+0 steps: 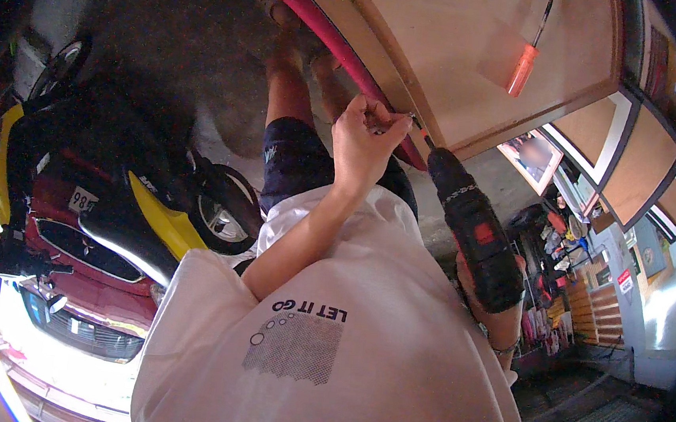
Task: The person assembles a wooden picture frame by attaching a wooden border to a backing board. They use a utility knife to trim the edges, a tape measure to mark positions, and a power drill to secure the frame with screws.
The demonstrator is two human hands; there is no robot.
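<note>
My right hand, mostly hidden behind the tool, grips a black cordless drill with red marks. The drill tilts toward the far left, and its bit reaches the near corner of a wood-framed panel. Thumb and forefinger of my left hand are pinched together right at the bit's tip. Whatever they hold there is too small to make out. On the panel lies a screwdriver with an orange handle, its shaft pointing away from me. A pink-red edge runs along the panel's left side.
Several framed boards lean at the right, beside a framed picture. Shelves with mixed goods stand lower right. On the left are a yellow and black motorbike and a dark red car.
</note>
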